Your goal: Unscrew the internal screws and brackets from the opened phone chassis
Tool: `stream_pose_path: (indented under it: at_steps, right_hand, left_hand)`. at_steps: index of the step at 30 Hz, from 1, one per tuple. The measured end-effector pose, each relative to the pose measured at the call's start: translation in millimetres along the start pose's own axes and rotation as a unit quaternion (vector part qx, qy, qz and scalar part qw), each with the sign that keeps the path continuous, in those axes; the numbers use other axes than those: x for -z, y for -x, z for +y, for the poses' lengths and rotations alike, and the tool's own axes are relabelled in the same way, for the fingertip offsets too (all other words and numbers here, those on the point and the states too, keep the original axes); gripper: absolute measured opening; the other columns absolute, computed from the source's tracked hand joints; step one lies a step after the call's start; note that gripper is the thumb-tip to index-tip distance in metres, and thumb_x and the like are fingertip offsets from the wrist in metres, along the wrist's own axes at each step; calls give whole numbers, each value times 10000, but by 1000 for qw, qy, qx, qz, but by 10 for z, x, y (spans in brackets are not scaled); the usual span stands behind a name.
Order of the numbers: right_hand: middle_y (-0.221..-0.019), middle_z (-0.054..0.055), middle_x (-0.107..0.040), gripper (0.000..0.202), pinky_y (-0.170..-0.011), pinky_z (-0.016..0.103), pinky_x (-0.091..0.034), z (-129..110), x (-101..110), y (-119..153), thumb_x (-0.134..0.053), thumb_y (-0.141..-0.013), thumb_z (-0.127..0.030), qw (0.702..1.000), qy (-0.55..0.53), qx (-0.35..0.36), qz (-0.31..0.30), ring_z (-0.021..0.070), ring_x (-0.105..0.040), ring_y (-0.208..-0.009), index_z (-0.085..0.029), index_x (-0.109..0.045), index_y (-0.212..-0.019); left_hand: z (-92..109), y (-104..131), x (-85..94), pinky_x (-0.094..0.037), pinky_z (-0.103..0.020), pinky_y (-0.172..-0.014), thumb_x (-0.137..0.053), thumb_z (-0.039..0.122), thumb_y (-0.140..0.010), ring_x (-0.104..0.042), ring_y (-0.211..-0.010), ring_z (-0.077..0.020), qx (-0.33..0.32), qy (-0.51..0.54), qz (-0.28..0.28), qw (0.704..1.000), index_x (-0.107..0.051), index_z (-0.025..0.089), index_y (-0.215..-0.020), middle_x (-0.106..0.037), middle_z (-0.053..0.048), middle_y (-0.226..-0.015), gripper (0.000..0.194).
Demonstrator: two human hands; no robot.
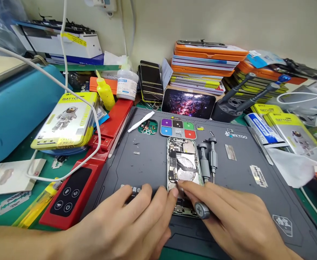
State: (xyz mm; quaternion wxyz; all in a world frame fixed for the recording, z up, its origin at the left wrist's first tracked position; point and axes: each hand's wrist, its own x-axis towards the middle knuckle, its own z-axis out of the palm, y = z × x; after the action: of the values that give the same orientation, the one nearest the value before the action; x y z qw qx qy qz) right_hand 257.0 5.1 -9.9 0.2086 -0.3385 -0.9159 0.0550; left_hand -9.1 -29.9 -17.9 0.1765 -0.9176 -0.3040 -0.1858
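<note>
Left hand [126, 220], grip unclear, touches one opened phone [186, 169]; right hand [228, 213] holds one screwdriver [202, 210].

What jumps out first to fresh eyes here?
Probably the opened phone on the gray mat, both hands over its lower end. Next, the lit screen propped behind it, glowing red and purple, and the bright red device at left.

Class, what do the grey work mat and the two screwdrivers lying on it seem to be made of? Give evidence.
Work mat: probably rubber or silicone; matte, with a dull, printed surface.
Screwdrivers: seemingly metal, satin grey; ridged grips catch soft highlights.
</note>
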Motion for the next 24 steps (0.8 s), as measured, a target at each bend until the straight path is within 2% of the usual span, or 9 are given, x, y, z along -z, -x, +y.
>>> stream_pose_path:
  at_steps: [4,10,22,24]
  right_hand:
    - [-962,22,-825,500,-654,287,-590,-3,-1,-11,-472,-883,19,1000,1,3,-4,171,-803,-779,-198,-580,-1320]
    - [-926,30,-819,493,-608,286,-589,-14,8,-19,-450,-899,19,1000,5,14,-8,172,-790,-730,-187,-581,-1327]
    - [-823,9,-787,526,-528,303,-554,-37,23,-97,-411,-838,63,999,35,23,-12,173,-759,-628,-176,-592,-1269]
    - [-855,24,-807,528,-522,306,-557,-43,26,-111,-405,-829,73,999,40,29,-10,177,-772,-640,-166,-593,-1261]
  left_hand:
    - [-6,-2,-8,-551,-377,-759,-542,289,-1040,-671,-1057,-200,10,6,6,1000,-727,169,-1328,-770,30,-1299,363]
    - [10,-6,1,-550,-367,-759,-532,268,-1037,-673,-1049,-199,14,6,5,1000,-752,187,-1287,-768,15,-1292,343]
    - [4,-20,-6,-526,-392,-777,-510,246,-1059,-662,-1045,-217,9,15,14,1000,-759,169,-1262,-772,11,-1286,330]
    - [-1,-29,-10,-524,-398,-774,-513,245,-1061,-663,-1043,-221,10,14,14,1000,-764,169,-1249,-774,11,-1282,322]
